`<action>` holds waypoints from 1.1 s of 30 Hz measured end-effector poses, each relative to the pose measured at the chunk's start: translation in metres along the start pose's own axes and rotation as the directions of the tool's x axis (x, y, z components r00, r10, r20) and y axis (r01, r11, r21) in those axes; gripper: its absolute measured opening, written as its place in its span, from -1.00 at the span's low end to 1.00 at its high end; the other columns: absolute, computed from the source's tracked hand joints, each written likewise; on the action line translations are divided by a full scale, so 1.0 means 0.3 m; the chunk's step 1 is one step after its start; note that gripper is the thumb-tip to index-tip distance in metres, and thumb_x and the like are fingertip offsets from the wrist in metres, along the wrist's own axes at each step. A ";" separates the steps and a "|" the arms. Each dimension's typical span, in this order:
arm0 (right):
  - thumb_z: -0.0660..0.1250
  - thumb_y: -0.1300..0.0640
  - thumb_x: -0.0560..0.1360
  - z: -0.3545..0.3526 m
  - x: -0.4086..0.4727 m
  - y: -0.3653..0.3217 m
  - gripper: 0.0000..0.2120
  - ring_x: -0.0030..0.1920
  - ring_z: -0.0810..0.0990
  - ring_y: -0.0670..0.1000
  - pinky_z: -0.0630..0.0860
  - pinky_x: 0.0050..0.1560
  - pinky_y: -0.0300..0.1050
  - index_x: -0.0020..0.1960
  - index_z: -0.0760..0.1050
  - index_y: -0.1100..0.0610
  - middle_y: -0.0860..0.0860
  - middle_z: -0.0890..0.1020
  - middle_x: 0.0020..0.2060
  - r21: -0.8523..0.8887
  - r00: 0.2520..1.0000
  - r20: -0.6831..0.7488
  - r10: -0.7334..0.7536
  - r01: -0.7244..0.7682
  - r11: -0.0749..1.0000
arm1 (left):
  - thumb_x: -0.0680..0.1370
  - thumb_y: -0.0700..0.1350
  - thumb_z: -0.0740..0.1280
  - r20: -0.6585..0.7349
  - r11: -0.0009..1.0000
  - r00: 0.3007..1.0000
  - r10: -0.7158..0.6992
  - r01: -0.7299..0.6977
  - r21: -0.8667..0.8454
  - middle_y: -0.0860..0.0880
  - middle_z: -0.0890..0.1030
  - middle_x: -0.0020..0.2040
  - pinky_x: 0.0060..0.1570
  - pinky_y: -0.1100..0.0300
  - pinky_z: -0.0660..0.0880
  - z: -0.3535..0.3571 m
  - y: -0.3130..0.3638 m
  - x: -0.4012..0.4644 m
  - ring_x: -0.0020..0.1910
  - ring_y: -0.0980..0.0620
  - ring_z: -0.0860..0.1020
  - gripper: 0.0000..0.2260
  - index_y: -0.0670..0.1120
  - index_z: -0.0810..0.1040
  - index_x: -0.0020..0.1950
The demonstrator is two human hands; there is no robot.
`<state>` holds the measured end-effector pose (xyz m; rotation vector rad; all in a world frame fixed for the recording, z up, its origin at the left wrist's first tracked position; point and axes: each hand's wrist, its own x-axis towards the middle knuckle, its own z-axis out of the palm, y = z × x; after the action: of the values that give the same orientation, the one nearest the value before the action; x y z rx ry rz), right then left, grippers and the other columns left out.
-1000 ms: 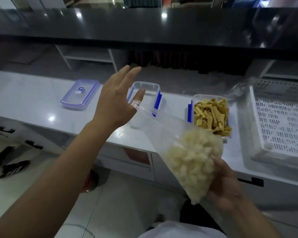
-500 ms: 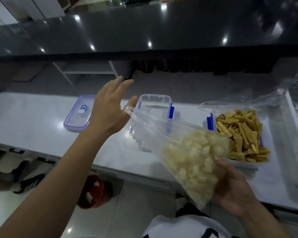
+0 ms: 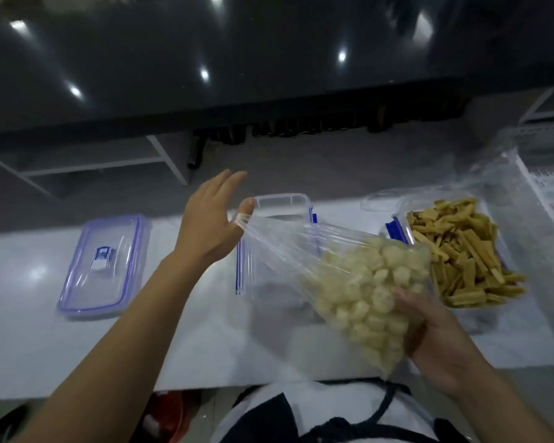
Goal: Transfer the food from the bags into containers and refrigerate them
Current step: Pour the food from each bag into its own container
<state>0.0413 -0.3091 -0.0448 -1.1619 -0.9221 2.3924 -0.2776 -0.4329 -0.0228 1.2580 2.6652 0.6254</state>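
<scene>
Left hand (image 3: 210,230): fingers spread; thumb hooks the bag mouth.
Right hand (image 3: 435,338): fingers clamped under bag (image 3: 359,282); palm hidden.
Empty container (image 3: 277,247): blurred behind bag.

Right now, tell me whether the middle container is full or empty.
Empty: the middle container shows only clear walls, and the pale food is inside the bag.

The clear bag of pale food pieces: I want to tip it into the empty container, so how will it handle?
The clear bag is probably floppy: its film stretches taut from the left hand while the load sags into the right hand. The pale pieces look loose, so they may slide out suddenly. It likely needs support underneath.
</scene>
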 end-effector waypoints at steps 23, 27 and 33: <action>0.45 0.18 0.31 0.139 -0.156 0.068 -0.50 0.02 0.72 0.12 0.69 -0.19 -0.05 0.25 0.56 0.15 0.13 0.72 0.08 -0.220 0.880 -0.385 -0.279 0.206 0.954 | 0.69 0.15 0.01 0.170 0.986 0.975 0.144 -0.126 -0.110 0.02 0.09 0.64 0.57 -0.10 -0.05 0.252 -0.111 0.066 0.61 -0.13 0.05 -0.55 0.18 0.15 0.59; 0.46 0.24 0.29 0.152 -0.166 0.046 -0.51 0.00 0.73 0.11 0.69 -0.18 -0.05 0.22 0.59 0.12 0.11 0.72 0.07 -0.279 0.870 -0.366 -0.330 0.236 0.931 | 0.70 0.11 0.03 0.161 0.985 0.977 0.138 -0.118 -0.125 0.03 0.10 0.64 0.57 -0.09 -0.03 0.263 -0.117 0.065 0.61 -0.13 0.06 -0.57 0.18 0.16 0.59; 0.54 0.12 0.13 0.145 -0.155 0.025 -0.35 0.04 0.72 0.13 0.68 -0.06 0.01 0.22 0.59 0.18 0.12 0.72 0.08 -0.326 0.879 -0.347 -0.326 0.213 0.921 | 0.70 0.10 0.02 0.160 0.988 0.979 0.128 -0.111 -0.111 0.03 0.10 0.64 0.57 -0.12 -0.01 0.257 -0.112 0.061 0.60 -0.14 0.07 -0.57 0.17 0.16 0.59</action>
<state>0.0357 -0.3574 -0.0031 -1.4384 -1.2110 1.7520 -0.2913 -0.4138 -0.1057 1.3842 2.4062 0.6325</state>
